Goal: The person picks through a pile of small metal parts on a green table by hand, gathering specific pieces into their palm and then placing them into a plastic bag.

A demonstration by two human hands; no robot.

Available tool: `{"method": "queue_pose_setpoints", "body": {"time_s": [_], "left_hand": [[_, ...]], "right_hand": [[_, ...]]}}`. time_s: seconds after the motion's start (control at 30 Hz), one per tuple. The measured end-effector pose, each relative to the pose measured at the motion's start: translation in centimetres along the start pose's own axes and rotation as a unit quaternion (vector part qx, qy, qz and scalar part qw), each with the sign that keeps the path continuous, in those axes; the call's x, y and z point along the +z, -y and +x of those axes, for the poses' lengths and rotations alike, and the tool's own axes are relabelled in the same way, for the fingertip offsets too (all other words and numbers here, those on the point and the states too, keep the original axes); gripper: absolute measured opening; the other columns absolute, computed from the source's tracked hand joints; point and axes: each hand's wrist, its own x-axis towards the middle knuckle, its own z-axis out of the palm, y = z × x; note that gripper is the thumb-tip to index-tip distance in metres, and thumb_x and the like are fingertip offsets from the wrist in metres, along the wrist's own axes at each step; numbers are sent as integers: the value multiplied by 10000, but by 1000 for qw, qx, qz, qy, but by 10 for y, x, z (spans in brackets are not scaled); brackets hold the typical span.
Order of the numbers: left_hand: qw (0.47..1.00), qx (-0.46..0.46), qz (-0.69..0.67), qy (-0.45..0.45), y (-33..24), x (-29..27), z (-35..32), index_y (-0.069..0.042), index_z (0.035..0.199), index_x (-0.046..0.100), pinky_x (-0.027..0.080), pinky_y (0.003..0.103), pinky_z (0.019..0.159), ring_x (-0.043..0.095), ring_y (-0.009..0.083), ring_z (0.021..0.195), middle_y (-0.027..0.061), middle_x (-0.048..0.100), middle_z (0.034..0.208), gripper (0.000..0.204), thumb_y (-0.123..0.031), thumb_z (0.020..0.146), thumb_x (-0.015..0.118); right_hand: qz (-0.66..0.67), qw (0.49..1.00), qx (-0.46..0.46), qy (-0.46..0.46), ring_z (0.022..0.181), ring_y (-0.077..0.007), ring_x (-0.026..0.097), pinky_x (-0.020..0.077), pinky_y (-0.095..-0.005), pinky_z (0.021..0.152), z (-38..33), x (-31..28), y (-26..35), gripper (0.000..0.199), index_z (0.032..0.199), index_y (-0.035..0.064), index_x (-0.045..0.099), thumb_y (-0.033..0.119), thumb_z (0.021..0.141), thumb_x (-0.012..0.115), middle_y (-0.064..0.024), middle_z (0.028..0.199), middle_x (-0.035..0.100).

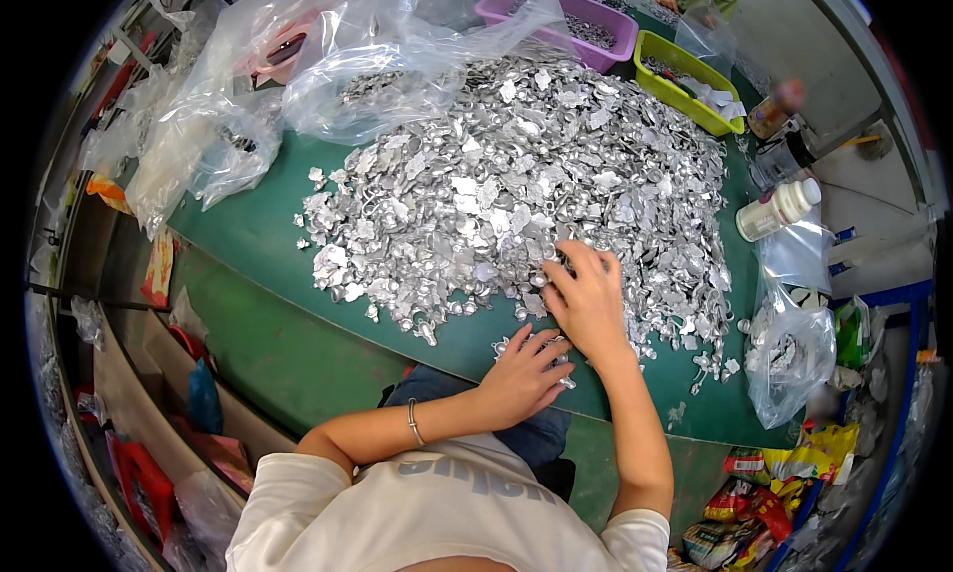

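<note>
Your left hand [518,378] spread over metal pieces [567,380] near tabletop [288,234] edge: sweep could spill them. Right hand's [589,309] fingers [561,277] curled; hold unclear.

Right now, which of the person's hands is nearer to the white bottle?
Right. The right hand is on the metal pieces, left of the white bottle; the left hand is farther left, by the table's near edge.

Left hand [523,377] palm-down, right hand [589,309] farther forward, both loosely curled
</note>
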Motion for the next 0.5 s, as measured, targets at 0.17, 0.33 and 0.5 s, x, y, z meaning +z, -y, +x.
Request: {"method": "queue_pose_setpoints", "body": {"time_s": [0.17, 0.33, 0.5], "left_hand": [[1000, -7, -3, -5, -2, -1, -1, -90, 1146, 605, 295, 552, 1065, 410, 322, 1270, 109, 503, 1277, 359, -143, 802, 691], [999, -19, -36, -28, -4, -4, -1, -86, 1165, 588, 284, 545, 1080, 414, 328, 1270, 114, 499, 1278, 387, -92, 792, 689], [988, -74, -15, -131, 16, -31, -8, -81, 1131, 601, 349, 474, 945, 469, 304, 1165, 104, 511, 1213, 356, -68, 783, 676]], "right_hand": [[-44, 995, 55, -69, 1105, -300, 531, 364, -458, 938, -25, -17, -17, 205, 899, 41, 637, 3, 700, 662, -108, 1087, 596], [23, 992, 89, -86, 1117, -332, 524, 382, -444, 946, -24, -18, -1, 238, 980, 42, 652, -11, 748, 642, -109, 1147, 587], [85, 996, 22, -6, 1142, -345, 500, 393, -437, 937, -7, -13, 18, 288, 1013, 49, 660, 82, 736, 733, -111, 1172, 575]]}}
